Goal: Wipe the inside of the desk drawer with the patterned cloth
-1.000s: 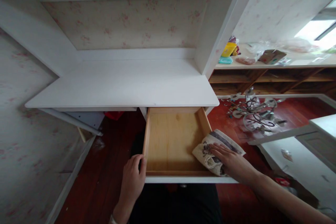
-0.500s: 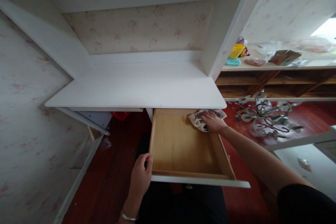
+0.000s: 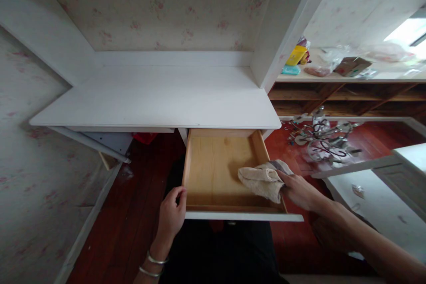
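A wooden drawer [image 3: 213,166] with a white front is pulled out from under the white desk [image 3: 159,97]. My left hand [image 3: 173,210] grips the drawer's left side near the front corner, fingers curled over the rim. Over the drawer's right side, my right hand [image 3: 294,187] is closed on a beige cloth [image 3: 261,181], which is bunched and hangs partly into the drawer. Some of the right fingers are hidden by the cloth.
On the red wooden floor to the right lies a metal chandelier [image 3: 328,140]. Behind it runs a low wooden shelf unit [image 3: 309,93] topped by a yellow container [image 3: 296,55] and a cardboard box [image 3: 353,66]. A white cabinet piece [image 3: 386,199] lies at right.
My right hand has brought the cloth from the drawer's back right corner toward the front and up to its right side. My left hand still holds the drawer's left side.
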`<state>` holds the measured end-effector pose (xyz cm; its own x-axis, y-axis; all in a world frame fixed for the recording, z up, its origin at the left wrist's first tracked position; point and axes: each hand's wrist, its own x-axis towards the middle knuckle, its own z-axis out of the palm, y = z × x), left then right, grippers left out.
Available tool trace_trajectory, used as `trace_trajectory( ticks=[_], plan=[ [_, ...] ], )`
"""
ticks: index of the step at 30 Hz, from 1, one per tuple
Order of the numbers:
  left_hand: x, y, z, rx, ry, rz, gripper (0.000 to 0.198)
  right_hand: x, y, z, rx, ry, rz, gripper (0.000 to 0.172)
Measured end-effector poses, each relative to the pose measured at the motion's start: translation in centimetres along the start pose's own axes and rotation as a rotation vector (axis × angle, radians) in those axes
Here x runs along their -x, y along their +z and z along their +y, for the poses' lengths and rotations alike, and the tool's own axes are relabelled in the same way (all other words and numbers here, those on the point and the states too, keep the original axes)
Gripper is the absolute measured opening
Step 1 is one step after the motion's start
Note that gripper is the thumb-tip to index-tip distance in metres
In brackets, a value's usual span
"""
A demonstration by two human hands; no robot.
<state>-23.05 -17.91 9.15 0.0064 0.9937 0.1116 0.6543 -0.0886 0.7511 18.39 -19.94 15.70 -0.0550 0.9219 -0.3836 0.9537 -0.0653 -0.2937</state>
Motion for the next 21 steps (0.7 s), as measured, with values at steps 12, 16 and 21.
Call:
trace_trajectory(
  ticks=[12,16,21],
  plan=[
    [0.7,0.1,0.4,0.198,-0.121,0.326,0.024,0.6,1.6,-9.4,-0.192,-0.164,-0.203,0.027],
    [1.5,0.0,-0.4,0.255,-0.241,0.413,0.027,-2.2,4.3,-18.9,-0.237,-0.347,-0.194,0.027],
    [4.8,-1.6,-2.9,0.234,-0.474,0.367,0.035,-3.8,4.4,-24.4,-0.106,-0.407,-0.195,0.029]
  ],
)
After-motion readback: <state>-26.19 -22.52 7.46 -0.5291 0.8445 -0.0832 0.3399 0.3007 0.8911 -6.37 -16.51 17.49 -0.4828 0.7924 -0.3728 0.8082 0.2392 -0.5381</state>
